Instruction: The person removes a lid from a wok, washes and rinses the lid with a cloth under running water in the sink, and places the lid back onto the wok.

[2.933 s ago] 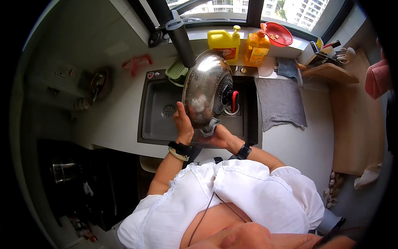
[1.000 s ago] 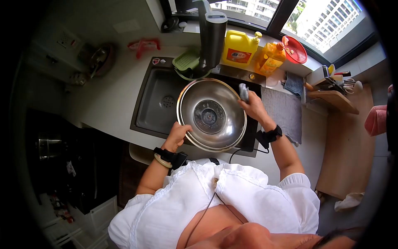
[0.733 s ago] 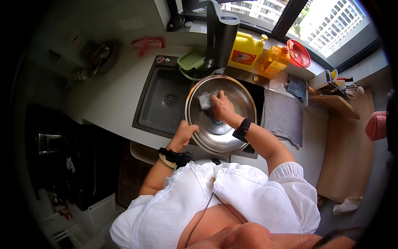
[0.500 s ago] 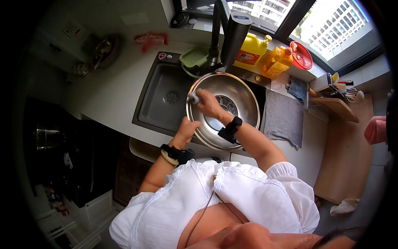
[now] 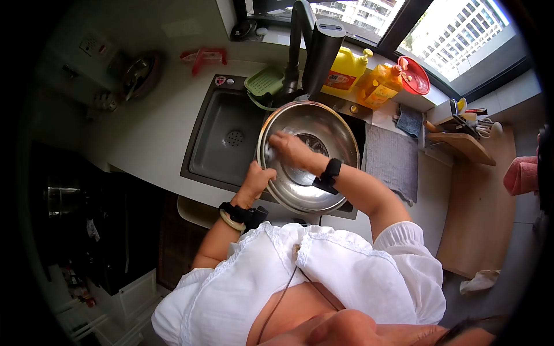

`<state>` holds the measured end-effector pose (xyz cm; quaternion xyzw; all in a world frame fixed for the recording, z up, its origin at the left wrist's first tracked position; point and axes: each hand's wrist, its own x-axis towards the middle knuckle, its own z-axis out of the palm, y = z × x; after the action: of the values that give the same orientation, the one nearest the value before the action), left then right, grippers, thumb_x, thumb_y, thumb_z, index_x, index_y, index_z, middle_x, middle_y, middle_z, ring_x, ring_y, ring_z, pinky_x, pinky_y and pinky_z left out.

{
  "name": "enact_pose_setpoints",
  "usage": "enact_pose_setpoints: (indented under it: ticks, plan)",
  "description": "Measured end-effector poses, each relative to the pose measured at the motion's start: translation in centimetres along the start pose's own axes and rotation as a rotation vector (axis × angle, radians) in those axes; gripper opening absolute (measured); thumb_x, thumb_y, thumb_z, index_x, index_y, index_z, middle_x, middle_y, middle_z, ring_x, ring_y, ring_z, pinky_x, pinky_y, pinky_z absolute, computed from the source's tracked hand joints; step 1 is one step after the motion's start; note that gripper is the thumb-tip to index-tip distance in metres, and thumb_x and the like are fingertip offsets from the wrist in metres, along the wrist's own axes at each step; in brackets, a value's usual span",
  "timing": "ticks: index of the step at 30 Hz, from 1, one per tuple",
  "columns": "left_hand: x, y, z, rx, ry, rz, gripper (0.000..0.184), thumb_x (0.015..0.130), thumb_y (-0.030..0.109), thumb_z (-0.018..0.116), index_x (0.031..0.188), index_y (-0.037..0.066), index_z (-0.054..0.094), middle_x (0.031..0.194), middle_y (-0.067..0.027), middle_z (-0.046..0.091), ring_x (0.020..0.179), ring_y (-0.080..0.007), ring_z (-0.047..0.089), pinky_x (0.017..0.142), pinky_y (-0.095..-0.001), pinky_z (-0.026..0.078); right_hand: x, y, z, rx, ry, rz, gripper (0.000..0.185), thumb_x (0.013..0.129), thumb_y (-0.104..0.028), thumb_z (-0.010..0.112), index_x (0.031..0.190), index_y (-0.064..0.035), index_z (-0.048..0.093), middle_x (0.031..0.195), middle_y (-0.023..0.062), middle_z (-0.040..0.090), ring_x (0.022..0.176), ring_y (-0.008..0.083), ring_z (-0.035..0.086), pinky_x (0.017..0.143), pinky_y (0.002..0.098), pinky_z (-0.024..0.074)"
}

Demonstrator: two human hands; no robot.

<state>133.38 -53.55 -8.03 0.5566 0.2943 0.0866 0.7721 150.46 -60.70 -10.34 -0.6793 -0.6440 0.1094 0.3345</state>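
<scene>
A large stainless steel basin (image 5: 337, 138) rests over the right part of the sink, tilted toward me, with some water at its bottom. My left hand (image 5: 257, 180) is closed on the basin's near-left rim, thumb on the inner side. Inside the basin, my right hand (image 5: 293, 153) is closed around a small grey scrubber (image 5: 269, 151) and presses it to the left inner wall. Most of the scrubber is hidden under the fingers, so its exact kind is hard to make out.
Left of the basin lies the dark sink bowl (image 5: 222, 135) with its drain. Behind stand a black faucet (image 5: 295, 52), a green drainer (image 5: 265, 83), a yellow jug (image 5: 344, 72) and an orange bottle (image 5: 380, 86). A grey cloth (image 5: 392, 161) covers the counter at right.
My right hand has slid a little down along the basin's left inner wall with the scrubber. My left hand keeps its hold on the rim. The whole view has shifted slightly.
</scene>
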Motion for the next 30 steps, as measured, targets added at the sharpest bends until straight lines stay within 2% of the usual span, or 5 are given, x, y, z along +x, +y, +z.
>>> enact_pose_setpoints:
  ticks: [6,8,15,22,30]
  plan:
    - [0.0,0.9,-1.1,0.076,0.038,0.183,0.042,0.067,-0.005,0.053,0.108,-0.004,0.058,0.09,-0.0046,0.063,0.077,-0.0133,0.057,0.07,-0.0254,0.049,-10.3,1.4,-2.4,-0.378,-0.928,0.279,0.023,0.078,-0.019,0.065,0.094,-0.0035,0.071,0.097,0.0185,0.069,0.094,0.0351,0.067,0.081,0.041,0.0542]
    - [-0.7,1.1,-0.4,0.142,0.015,0.157,0.041,0.067,-0.005,0.054,0.108,-0.003,0.058,0.089,-0.0045,0.063,0.077,-0.0131,0.057,0.069,-0.0256,0.049,-9.6,3.4,-5.1,-0.544,-0.817,0.554,0.028,0.078,-0.015,0.067,0.105,-0.0047,0.069,0.106,0.0168,0.068,0.099,0.0294,0.068,0.082,0.0369,0.0552]
    - [-0.7,0.1,-0.1,0.131,-0.048,0.064,0.024,0.066,-0.006,0.055,0.089,-0.003,0.062,0.073,-0.0018,0.061,0.063,-0.0095,0.054,0.058,-0.0249,0.046,-1.1,3.4,-9.0,-0.869,0.091,-0.053,0.027,0.073,-0.009,0.063,0.1,-0.007,0.06,0.098,0.0089,0.053,0.095,0.0246,0.053,0.083,0.0319,0.0453]
    - [-0.7,-1.1,-0.1,0.267,0.004,0.172,0.052,0.069,-0.006,0.054,0.12,-0.002,0.055,0.098,-0.0076,0.065,0.089,-0.0155,0.06,0.08,-0.0271,0.049,2.1,-1.1,-8.1,-0.477,0.158,-0.278,0.036,0.068,-0.002,0.062,0.104,-0.0063,0.058,0.099,0.0079,0.052,0.096,0.0269,0.049,0.088,0.0349,0.0448]
    - [-1.3,0.0,-1.2,0.21,0.077,0.243,0.056,0.069,-0.007,0.05,0.125,-0.002,0.052,0.103,-0.01,0.065,0.093,-0.0197,0.062,0.084,-0.029,0.049,-2.6,6.8,-9.9,-0.364,0.373,0.193,0.033,0.067,0.004,0.059,0.098,-0.0046,0.053,0.095,0.0133,0.056,0.093,0.0361,0.052,0.081,0.0426,0.0465]
